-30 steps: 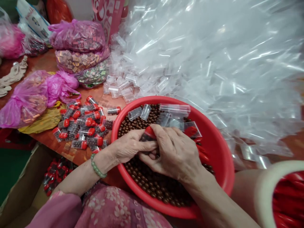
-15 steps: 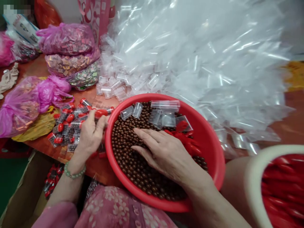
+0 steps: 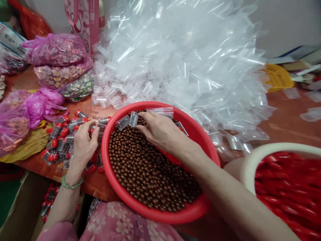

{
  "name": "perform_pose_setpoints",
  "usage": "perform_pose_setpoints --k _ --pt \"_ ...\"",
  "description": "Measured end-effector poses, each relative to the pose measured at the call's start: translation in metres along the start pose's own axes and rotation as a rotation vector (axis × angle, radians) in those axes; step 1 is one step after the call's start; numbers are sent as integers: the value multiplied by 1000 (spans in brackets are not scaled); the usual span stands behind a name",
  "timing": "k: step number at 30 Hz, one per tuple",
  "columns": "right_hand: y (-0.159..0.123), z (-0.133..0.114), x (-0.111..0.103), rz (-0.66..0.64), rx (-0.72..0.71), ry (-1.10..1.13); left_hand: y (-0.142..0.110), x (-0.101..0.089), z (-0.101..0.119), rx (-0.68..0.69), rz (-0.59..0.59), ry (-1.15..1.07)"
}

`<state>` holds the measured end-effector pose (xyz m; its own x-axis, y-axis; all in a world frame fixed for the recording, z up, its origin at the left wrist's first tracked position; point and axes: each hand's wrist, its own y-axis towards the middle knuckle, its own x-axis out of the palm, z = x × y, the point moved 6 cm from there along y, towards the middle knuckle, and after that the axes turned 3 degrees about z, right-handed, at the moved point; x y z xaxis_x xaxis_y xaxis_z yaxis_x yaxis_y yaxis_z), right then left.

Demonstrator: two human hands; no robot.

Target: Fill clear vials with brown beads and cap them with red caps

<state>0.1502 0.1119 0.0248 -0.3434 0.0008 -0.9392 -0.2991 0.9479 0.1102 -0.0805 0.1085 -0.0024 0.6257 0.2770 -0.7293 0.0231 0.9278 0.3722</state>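
Observation:
A wide red plastic basin (image 3: 160, 216) sits in front of me, filled with glossy brown beads (image 3: 145, 167). My right hand (image 3: 157, 129) reaches over its far side, fingertips beside a clear plastic tube (image 3: 133, 118) and another tube (image 3: 122, 122). A longer clear tube (image 3: 160, 112) lies just beyond those fingers. My left hand (image 3: 84, 147), fingers apart and palm towards me, stands at the basin's left rim. Beneath it lies a heap of bead-filled tubes with red caps (image 3: 56, 144). Neither hand visibly holds anything.
A huge heap of clear plastic tubes and bags (image 3: 175, 67) rises beyond the basin. Pink bags of small packets (image 3: 55, 50) lie on the orange table (image 3: 288, 124) at left. A white-rimmed tub of red items (image 3: 288, 190) stands at lower right, a cardboard box (image 3: 15, 207) at lower left.
My right hand has moved from the beads up to the clear tubes. My left hand has left the red-capped tube at the rim and is over the heap. The view has swung right.

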Motion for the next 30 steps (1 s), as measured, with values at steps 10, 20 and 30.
perform_pose_setpoints --k 10,20,30 --pt "28 6 22 -105 2 -45 -60 -1 90 298 -150 -326" --pt "11 13 33 -267 160 226 -73 23 94 370 -207 19" --pt "-15 12 62 -634 426 785 -71 26 93 375 -222 55"
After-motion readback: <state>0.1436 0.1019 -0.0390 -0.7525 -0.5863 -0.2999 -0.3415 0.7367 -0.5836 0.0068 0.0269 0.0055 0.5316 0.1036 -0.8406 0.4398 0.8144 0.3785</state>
